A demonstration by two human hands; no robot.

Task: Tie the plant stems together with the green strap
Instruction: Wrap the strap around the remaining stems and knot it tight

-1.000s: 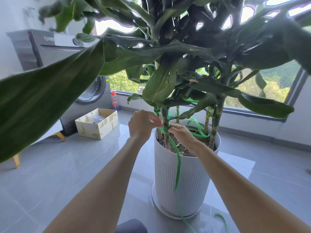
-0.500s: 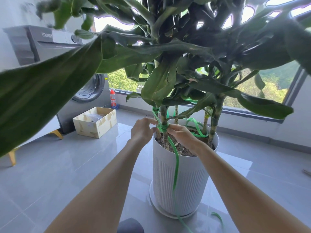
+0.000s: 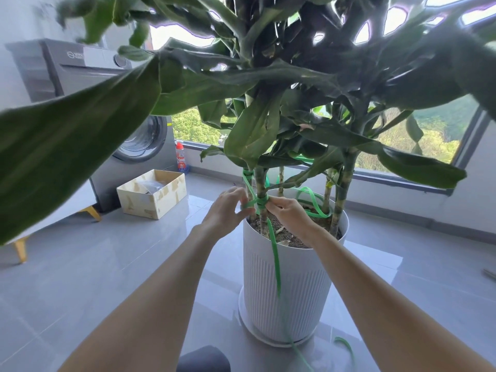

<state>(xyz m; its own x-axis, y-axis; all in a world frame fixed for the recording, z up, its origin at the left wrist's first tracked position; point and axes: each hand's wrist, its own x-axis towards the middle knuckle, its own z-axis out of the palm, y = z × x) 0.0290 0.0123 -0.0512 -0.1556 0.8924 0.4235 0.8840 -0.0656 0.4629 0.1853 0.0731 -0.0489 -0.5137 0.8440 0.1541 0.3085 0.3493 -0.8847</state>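
At centre frame, above the pot (image 3: 295,277), left hand (image 3: 226,208) and right hand (image 3: 288,213) each pinch the strap (image 3: 273,251), now drawn tighter round the stems (image 3: 259,181); the knot (image 3: 260,201) seems nearly cinched.

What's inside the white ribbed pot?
Dark soil, several plant stems rising from it, and loops of green strap over the far side. The pot wall and the right hand cover the remaining soil.

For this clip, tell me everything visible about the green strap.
The green strap is a flat, glossy, plastic-looking band. It is wrapped round the front stems just above the soil, pinched by the left hand and right hand. One tail hangs down the white pot to the floor; more loops lie behind.
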